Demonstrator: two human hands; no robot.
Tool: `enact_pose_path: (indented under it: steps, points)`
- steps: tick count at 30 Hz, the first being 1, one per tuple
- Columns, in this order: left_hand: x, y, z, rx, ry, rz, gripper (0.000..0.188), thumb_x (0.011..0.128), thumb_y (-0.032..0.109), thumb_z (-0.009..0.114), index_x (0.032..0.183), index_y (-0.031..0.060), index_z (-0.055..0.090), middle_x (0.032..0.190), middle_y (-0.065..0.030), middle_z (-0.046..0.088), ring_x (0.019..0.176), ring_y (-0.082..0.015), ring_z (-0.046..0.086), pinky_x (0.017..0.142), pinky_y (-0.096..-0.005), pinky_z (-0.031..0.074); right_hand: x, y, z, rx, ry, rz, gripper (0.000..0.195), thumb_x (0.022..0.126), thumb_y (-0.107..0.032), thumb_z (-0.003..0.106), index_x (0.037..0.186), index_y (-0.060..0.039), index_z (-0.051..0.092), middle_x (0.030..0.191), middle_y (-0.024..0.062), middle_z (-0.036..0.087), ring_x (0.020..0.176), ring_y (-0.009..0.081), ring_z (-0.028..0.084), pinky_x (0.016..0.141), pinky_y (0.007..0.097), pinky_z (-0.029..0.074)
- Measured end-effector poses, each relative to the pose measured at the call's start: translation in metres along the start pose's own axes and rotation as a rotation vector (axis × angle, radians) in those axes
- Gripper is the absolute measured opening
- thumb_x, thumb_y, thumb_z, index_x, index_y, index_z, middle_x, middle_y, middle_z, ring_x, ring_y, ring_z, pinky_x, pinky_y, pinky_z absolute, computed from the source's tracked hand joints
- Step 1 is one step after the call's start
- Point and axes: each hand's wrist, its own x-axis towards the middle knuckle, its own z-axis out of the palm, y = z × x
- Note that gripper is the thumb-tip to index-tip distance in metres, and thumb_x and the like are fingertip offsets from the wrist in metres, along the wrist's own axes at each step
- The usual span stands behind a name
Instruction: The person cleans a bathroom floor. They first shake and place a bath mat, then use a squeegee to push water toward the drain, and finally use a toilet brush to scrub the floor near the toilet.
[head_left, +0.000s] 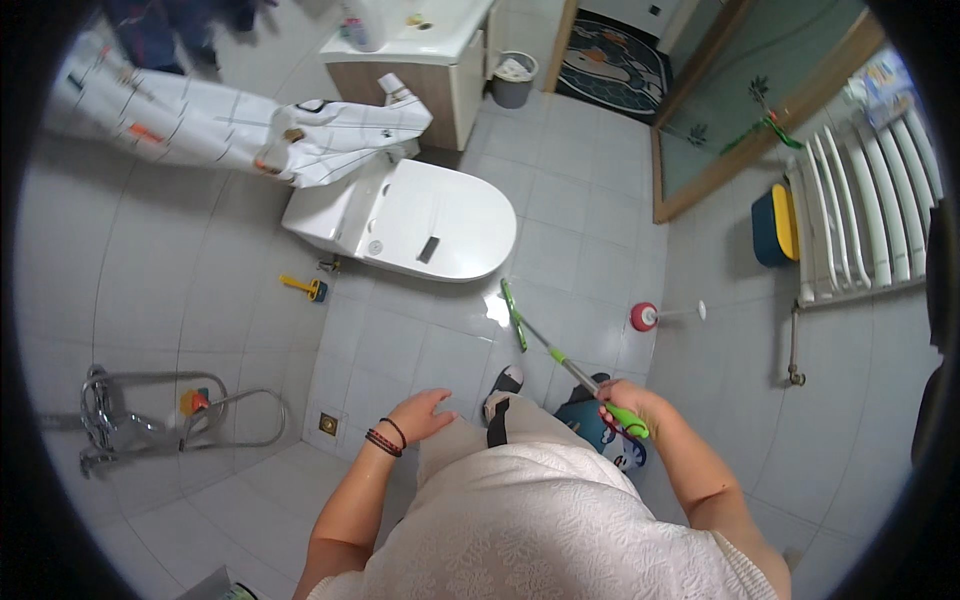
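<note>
My right hand (628, 405) grips the green handle of a floor squeegee (576, 371) with a metal pole. Its narrow green head (514, 315) rests on the grey tiled floor (420, 330), just in front of the white toilet (450, 217). A bright reflection lies on the tiles beside the head. My left hand (420, 416) holds nothing; its fingers are apart near my left thigh. The toilet lid is down.
A red plunger (643, 316) stands by the right wall, below a white towel radiator (862, 210). A yellow-handled brush (304, 288) hangs near the left wall. A floor drain (328, 424), a grey bin (514, 82), a vanity cabinet (405, 90) and a shower curtain (225, 127) surround the floor.
</note>
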Motion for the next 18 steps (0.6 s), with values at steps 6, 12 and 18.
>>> enact_pose_path:
  steps: [6, 12, 18]
  points:
    - [0.053, 0.036, -0.001, 0.122, -0.044, 0.083, 0.050, 0.080, 0.033, 0.057, 0.117, 0.0014, 0.048, 0.113, -0.0164, 0.054, 0.099, -0.0274, 0.053, 0.083, -0.0339, 0.044, 0.023, 0.020, -0.059, 0.358, 0.036, -0.035, 0.007, 0.081, -0.005, 0.047, 0.081, 0.0019, 0.049, 0.063, 0.0096, 0.051, 0.048, 0.0183, 0.049, 0.040, 0.0311, 0.043]
    - [0.094, 0.076, -0.032, 0.126, -0.133, 0.068, 0.050, 0.080, 0.033, 0.057, 0.117, 0.0009, 0.048, 0.113, -0.0170, 0.054, 0.099, -0.0283, 0.053, 0.083, -0.0341, 0.044, 0.034, 0.017, -0.078, 0.549, 0.122, -0.106, 0.011, 0.081, -0.009, 0.052, 0.075, -0.0006, 0.048, 0.062, 0.0080, 0.050, 0.048, 0.0153, 0.046, 0.038, 0.0284, 0.041]
    - [0.161, 0.083, -0.060, 0.135, -0.137, 0.137, 0.050, 0.080, 0.033, 0.057, 0.117, -0.0002, 0.048, 0.113, -0.0184, 0.053, 0.097, -0.0301, 0.054, 0.083, -0.0350, 0.044, 0.043, -0.014, -0.099, 0.701, 0.143, -0.109, 0.013, 0.085, -0.014, 0.051, 0.082, -0.0011, 0.047, 0.064, 0.0071, 0.050, 0.048, 0.0140, 0.045, 0.039, 0.0275, 0.040]
